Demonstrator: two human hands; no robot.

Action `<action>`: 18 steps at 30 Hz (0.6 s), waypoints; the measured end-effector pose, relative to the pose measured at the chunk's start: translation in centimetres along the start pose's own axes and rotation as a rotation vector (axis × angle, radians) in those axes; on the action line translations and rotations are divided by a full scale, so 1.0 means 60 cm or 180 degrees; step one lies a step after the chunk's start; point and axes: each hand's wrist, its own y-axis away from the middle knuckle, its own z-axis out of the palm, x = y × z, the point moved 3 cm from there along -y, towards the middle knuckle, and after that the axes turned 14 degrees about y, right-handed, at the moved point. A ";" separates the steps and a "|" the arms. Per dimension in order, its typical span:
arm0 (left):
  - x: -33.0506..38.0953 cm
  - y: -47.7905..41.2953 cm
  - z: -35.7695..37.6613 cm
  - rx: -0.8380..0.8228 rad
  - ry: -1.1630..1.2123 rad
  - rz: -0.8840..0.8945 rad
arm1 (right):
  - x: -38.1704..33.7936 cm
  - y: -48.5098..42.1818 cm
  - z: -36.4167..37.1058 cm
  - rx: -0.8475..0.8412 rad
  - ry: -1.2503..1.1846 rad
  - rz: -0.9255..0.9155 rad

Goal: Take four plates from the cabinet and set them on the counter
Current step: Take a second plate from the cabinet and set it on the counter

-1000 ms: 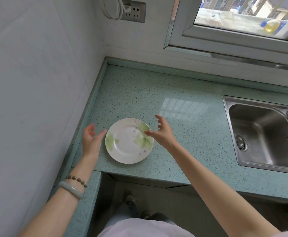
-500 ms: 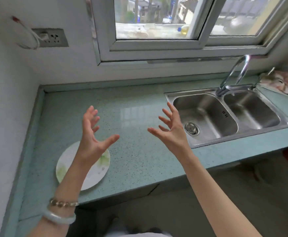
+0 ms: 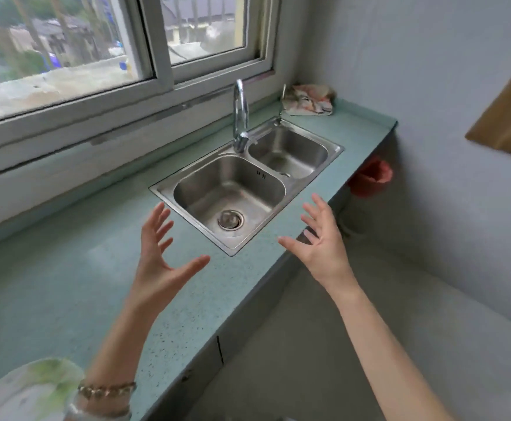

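Head view: left hand (image 3: 157,265) is up over the worktop (image 3: 50,287), fingers spread wide, thumb out to the right, palm empty, gripping nothing. Right hand (image 3: 324,247) is likewise splayed and empty, raised just past the worktop's front edge, over the floor (image 3: 309,344), level with the sink's near corner. The hands are well apart, palms roughly facing each other. Left wrist carries a beaded bracelet (image 3: 107,390) and a pale bangle (image 3: 96,413) below it. One plate (image 3: 26,393), white with green leaf print, lies flat on the worktop at the bottom left corner of frame, near the worktop's front edge; part of it is cut off by the frame, and the left forearm covers its right side. It is blurred. Double-bowl steel sink (image 3: 248,189) is set into the worktop ahead of the hands, drain visible in the near bowl, tap (image 3: 240,117) standing at its back rim between the bowls. Crumpled cloth (image 3: 309,100) sits at the worktop's far right corner against the wall. Window (image 3: 111,56) runs along the back edge. Red bucket (image 3: 369,177) is under the right end of the worktop. A wooden panel edge (image 3: 509,117) shows at the right of frame; can't tell whether it's the cabinet.
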 end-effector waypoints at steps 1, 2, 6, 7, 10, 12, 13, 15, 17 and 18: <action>0.002 -0.011 0.012 -0.0120 0.0031 0.0024 | 0.003 0.006 -0.011 0.0135 0.0009 0.0046; 0.004 -0.022 0.028 -0.0299 0.0082 0.0058 | 0.007 0.014 -0.024 0.0307 0.0031 0.0105; 0.006 -0.053 0.094 -0.1038 0.0246 0.0131 | 0.020 0.060 -0.071 0.0944 -0.0013 0.0338; 0.004 -0.058 0.111 -0.1196 0.0289 0.0137 | 0.025 0.075 -0.084 0.1081 -0.0036 0.0397; 0.004 -0.067 0.182 -0.1623 0.0421 0.0145 | 0.044 0.123 -0.132 0.1489 -0.0050 0.0568; 0.007 -0.066 0.240 -0.1883 0.0537 0.0158 | 0.059 0.158 -0.168 0.1796 -0.0034 0.0703; 0.009 -0.063 0.273 -0.2031 0.0603 0.0156 | 0.067 0.178 -0.189 0.1960 -0.0024 0.0774; 0.010 -0.053 0.339 -0.2331 0.0717 0.0139 | 0.083 0.216 -0.229 0.2268 0.0003 0.0907; 0.011 -0.038 0.407 -0.2646 0.0793 0.0115 | 0.102 0.255 -0.267 0.2577 0.0019 0.1036; 0.012 -0.029 0.441 -0.2798 0.0818 0.0112 | 0.113 0.275 -0.286 0.2731 0.0022 0.1105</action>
